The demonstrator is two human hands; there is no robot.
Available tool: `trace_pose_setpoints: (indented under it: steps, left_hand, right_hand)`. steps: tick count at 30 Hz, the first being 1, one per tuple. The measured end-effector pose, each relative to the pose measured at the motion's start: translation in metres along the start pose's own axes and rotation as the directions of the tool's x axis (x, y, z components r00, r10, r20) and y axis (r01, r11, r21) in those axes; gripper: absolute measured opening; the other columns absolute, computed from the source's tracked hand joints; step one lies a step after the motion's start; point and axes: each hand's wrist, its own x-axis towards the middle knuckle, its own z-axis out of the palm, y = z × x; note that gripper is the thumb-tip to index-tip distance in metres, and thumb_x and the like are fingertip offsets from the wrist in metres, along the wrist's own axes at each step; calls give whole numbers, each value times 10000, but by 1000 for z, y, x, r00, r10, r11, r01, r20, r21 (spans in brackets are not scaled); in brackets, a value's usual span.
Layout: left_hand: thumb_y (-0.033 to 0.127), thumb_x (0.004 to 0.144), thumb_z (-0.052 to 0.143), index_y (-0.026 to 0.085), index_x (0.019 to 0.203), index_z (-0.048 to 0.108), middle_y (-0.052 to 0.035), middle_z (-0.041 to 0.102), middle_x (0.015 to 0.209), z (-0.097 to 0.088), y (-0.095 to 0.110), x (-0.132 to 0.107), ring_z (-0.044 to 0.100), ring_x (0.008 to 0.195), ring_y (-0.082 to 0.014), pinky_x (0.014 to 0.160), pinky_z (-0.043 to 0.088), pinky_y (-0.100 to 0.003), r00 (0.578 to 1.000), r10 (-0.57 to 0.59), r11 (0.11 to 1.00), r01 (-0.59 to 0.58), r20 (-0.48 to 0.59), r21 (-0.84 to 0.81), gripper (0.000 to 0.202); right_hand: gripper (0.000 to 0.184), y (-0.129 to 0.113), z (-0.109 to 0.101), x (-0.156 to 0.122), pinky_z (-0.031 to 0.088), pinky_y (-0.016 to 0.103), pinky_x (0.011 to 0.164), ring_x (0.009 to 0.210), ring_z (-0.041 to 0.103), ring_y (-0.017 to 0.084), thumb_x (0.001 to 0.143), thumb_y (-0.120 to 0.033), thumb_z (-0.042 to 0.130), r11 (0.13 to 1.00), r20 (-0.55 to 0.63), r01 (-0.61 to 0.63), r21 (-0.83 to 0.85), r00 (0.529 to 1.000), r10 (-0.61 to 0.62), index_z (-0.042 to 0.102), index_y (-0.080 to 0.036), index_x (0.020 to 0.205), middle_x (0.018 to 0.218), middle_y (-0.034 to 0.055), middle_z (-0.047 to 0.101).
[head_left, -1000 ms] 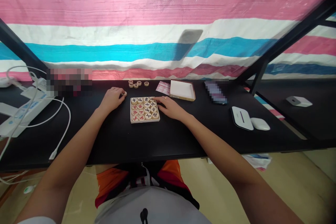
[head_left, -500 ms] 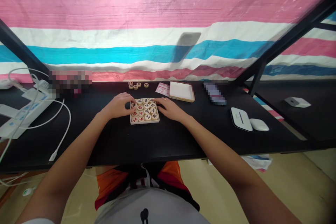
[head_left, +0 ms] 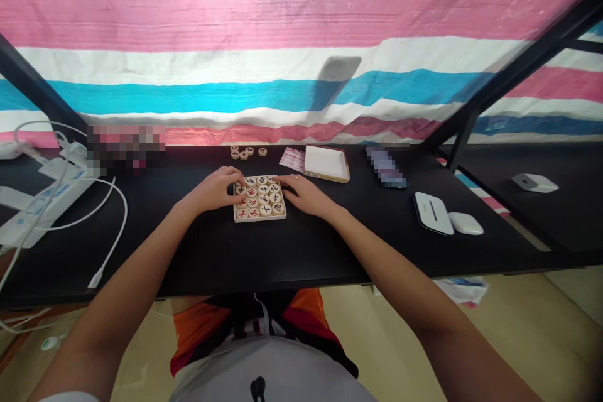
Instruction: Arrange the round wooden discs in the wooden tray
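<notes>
Settling discs (head_left: 266, 209) in the white box (head_left: 260, 219), which is set well back from the near edge of the black counter (head_left: 211, 257), is judged to be the step in hand. Enough room for the wrists seems to be given between that edge and the box. On the left, the end of a cable (head_left: 96, 278) is laid near the left forearm; on the right, a mouse (head_left: 466, 223) is placed well apart from the right.

Four rows of discs are shown in the box, the far left corner partly covered. Its left rim is overlapped by the left hand (head_left: 217, 190), thumb and fingers curved above the discs there; whether one is pinched in that grip cannot be told. The right hand (head_left: 308, 193) is spread at the far right corner, its grip unclosed, as if the box were being braced. A gentle downward press, then a lift that avoids the tightly packed neighbours, appears to be called for.

Beyond the right hand, room is narrowed by the lid (head_left: 326, 163) and the card (head_left: 292, 159) beside it. Near the far edge, five loose discs (head_left: 244, 155) are grouped, four bunched and one just apart. Reach behind them is bounded by the striped sheet (head_left: 211, 97).
</notes>
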Motion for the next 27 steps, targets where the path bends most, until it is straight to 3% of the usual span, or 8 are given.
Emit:
trace_pose_setpoints:
  steps: [16, 27]
  left_hand:
    - [535, 775, 591, 223, 1230, 563, -77, 516, 1220, 6, -7, 2, 515, 1114, -253, 993, 402, -375, 980, -181, 979, 187, 83, -78, 552]
    - [555, 769, 576, 228, 1268, 545, -78, 504, 1235, 7, -5, 2, 527, 1106, -253, 973, 416, -361, 974, -206, 973, 215, 94, -90, 597]
  right_hand:
    - [416, 3, 2, 1, 452, 410, 904, 967, 552, 221, 879, -168, 454, 1000, 1, 18, -6, 1000, -18, 508, -200, 1290, 1069, 94, 610]
    - [418, 3, 2, 0, 454, 412, 899, 963, 548, 222, 884, -172, 454, 1000, -4, 23, -13, 1000, -23, 504, -213, 1297, 1057, 83, 617]
